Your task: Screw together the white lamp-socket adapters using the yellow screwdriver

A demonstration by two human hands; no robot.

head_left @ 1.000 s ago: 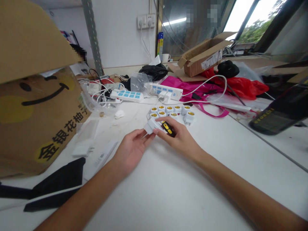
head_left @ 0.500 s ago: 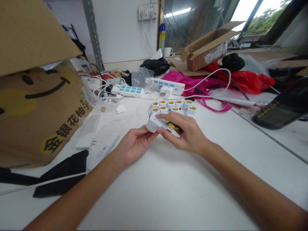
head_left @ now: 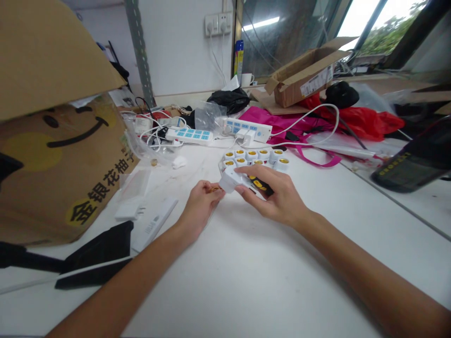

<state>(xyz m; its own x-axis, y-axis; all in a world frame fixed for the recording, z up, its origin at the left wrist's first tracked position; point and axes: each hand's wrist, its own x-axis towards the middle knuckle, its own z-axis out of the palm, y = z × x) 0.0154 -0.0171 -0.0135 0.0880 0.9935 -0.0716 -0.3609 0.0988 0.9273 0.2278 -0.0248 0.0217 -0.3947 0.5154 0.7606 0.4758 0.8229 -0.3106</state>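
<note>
In the head view, the white bench (head_left: 246, 281) spread out between the forearms and off to the right, where a dark seam (head_left: 398, 205) ran slantwise toward its right edge. A large cardboard box (head_left: 66, 178) took up its far left corner, with black flat pieces (head_left: 102, 249) and a slim white box (head_left: 155, 225) nearer the left forearm; power strips (head_left: 190, 135) and bags lay toward the far edge. The left hand (head_left: 200, 202) had its thumb and fingertips pressed together on a small coppery piece (head_left: 213, 189). The right hand (head_left: 282, 197), partly curled, pinched a white plastic piece (head_left: 230, 180) between thumb and fingers, with a black-and-yellow tool (head_left: 260, 185) lying along the palm. The white plastic piece was tilted above the middle of the bench, smooth and rounded, just beside the left fingertips; whether they touched it could not be told. Beyond it, white holders (head_left: 251, 156) with gold-coloured tops stood clustered in rows.
</note>
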